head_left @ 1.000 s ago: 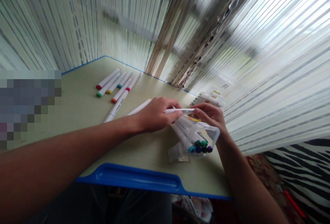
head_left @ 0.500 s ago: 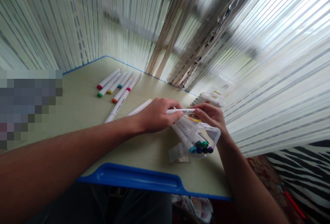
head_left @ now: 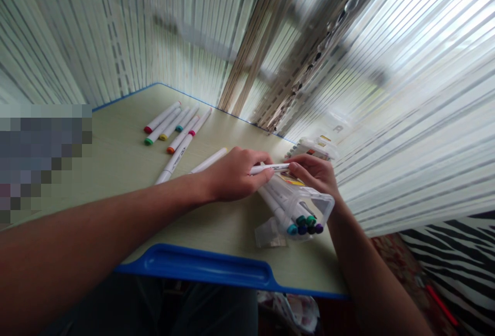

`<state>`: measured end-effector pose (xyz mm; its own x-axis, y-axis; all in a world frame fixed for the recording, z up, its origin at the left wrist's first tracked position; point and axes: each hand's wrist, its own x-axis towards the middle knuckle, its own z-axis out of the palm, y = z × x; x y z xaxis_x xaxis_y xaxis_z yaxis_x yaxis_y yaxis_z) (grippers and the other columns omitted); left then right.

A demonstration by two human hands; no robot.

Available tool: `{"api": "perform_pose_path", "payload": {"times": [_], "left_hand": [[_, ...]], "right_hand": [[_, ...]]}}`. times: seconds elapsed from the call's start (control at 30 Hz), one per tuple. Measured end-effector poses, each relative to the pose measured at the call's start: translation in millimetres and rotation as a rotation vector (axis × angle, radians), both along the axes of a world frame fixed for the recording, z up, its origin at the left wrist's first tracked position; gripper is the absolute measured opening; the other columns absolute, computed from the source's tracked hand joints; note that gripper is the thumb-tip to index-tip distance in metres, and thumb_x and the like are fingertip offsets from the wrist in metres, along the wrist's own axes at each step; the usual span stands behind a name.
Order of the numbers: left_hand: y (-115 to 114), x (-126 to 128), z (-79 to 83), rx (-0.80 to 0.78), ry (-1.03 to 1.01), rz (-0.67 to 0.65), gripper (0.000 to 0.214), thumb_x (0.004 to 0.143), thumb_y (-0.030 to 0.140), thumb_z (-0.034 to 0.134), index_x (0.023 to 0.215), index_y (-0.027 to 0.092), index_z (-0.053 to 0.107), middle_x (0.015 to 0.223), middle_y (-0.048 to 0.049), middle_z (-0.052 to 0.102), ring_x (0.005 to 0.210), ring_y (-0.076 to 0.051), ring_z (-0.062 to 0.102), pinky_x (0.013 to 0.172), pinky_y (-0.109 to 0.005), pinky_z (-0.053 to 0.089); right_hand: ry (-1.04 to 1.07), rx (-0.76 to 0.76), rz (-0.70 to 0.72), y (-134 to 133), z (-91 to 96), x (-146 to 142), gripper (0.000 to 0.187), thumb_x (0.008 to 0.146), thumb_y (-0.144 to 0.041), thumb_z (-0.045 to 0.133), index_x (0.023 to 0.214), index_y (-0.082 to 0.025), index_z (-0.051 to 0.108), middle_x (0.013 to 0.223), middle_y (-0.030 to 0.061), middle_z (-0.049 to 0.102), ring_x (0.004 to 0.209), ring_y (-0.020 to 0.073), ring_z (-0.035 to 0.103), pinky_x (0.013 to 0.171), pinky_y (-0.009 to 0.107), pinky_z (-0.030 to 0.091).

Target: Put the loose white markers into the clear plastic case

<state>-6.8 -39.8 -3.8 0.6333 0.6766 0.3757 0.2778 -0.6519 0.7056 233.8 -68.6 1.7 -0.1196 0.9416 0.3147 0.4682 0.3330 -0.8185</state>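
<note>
A white marker (head_left: pixel 280 167) lies level between my two hands. My left hand (head_left: pixel 236 175) grips its left end between thumb and fingers. At its other end, my right hand (head_left: pixel 315 173) pinches it with the thumb and fingertips. Just below the hands a clear plastic marker case (head_left: pixel 324 203) is tilted, its open end towards me. Several markers with teal, green, blue, dark and purple ends (head_left: pixel 305 225) show in that opening. Whether my right hand also touches the case is hard to make out.
Several white markers (head_left: pixel 166 124) with coloured ends lie at the table's (head_left: pixel 116 171) back left. Another white marker (head_left: pixel 209 160) lies by my left hand. A second marker case (head_left: pixel 315 147) stands behind my right hand. String curtains (head_left: pixel 185 42) hang along the far edge.
The marker case has shifted slightly to the right and down in the view. Both hands remain on the same marker, almost unmoved.
</note>
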Motion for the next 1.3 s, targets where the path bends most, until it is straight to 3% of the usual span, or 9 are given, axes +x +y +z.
{"api": "perform_pose_path", "payload": {"times": [1.3], "left_hand": [[-1.5, 0.6, -1.5, 0.072, 0.049, -0.013, 0.03, 0.095, 0.033, 0.053, 0.105, 0.014, 0.075, 0.082, -0.0063, 0.074, 0.068, -0.016, 0.062, 0.06, -0.024, 0.037]], "right_hand": [[-0.046, -0.029, -0.011, -1.7, 2.8, -2.0, 0.034, 0.081, -0.053, 0.076, 0.085, -0.02, 0.076, 0.072, 0.0045, 0.074, 0.061, 0.017, 0.066, 0.052, 0.027, 0.05]]}}
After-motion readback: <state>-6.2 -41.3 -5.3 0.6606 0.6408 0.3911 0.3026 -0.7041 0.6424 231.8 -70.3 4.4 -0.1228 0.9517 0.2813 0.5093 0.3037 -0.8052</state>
